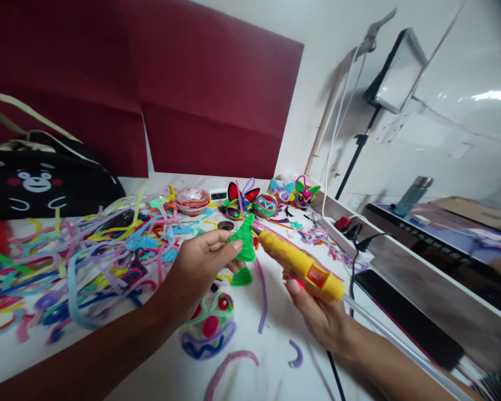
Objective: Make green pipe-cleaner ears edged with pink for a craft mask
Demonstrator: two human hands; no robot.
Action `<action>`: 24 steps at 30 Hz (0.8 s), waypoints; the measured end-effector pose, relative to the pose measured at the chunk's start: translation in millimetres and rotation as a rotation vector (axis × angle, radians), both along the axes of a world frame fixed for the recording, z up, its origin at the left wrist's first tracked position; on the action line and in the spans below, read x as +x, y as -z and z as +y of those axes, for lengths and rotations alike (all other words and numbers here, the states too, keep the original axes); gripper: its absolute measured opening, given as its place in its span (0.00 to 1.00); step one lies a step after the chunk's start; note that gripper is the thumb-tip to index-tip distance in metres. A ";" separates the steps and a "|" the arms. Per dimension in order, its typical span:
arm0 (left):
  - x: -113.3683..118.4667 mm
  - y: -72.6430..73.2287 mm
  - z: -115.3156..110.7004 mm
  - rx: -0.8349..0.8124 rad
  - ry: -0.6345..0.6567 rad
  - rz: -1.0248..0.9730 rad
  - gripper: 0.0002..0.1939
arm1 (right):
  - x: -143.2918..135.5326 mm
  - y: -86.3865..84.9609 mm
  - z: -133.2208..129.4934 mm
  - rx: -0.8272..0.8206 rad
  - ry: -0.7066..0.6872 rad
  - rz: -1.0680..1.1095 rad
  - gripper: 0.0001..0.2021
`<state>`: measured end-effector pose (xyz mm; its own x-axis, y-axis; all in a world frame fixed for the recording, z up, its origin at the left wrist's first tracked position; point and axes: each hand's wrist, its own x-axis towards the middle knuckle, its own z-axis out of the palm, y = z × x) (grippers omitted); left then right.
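Note:
My left hand (211,259) pinches a green fuzzy pipe-cleaner piece (245,242), roughly triangular, between thumb and fingers. My right hand (315,312) is wrapped round a yellow hot glue gun (303,264) with a clear glue stick (401,345) out of its back. The gun's nozzle is at the green piece's right edge; whether they touch I cannot tell. A second green piece (242,277) shows just below the held one. Under my left hand lies a round pipe-cleaner face (209,328) with a red nose and a purple and blue mouth.
Loose pipe cleaners (108,267) are heaped on the left. Colourful animal-face ornaments (240,209) stand at the back near a stack of round discs (193,200). At right are a power strip (350,239), cables and a black phone-like slab (409,317). A black bag (45,184) sits far left.

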<state>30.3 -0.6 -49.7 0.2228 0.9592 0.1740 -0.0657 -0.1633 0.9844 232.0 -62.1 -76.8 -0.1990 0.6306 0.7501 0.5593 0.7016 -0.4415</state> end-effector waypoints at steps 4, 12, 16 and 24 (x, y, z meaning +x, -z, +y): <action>-0.7 -3.3 -1.1 -0.004 -0.011 0.011 0.07 | 0.1 -0.4 -0.2 -0.019 0.003 -0.018 0.03; -1.9 -5.7 -1.2 0.006 -0.010 0.017 0.07 | -0.7 -0.4 -1.0 -0.023 0.005 -0.048 0.04; -2.6 -4.5 -0.7 0.002 -0.017 0.023 0.08 | -1.0 -2.9 -2.3 -0.020 0.002 -0.052 0.05; -2.5 -5.4 -0.2 0.012 -0.032 0.003 0.08 | -1.7 -3.3 -2.2 -0.021 -0.024 -0.052 0.04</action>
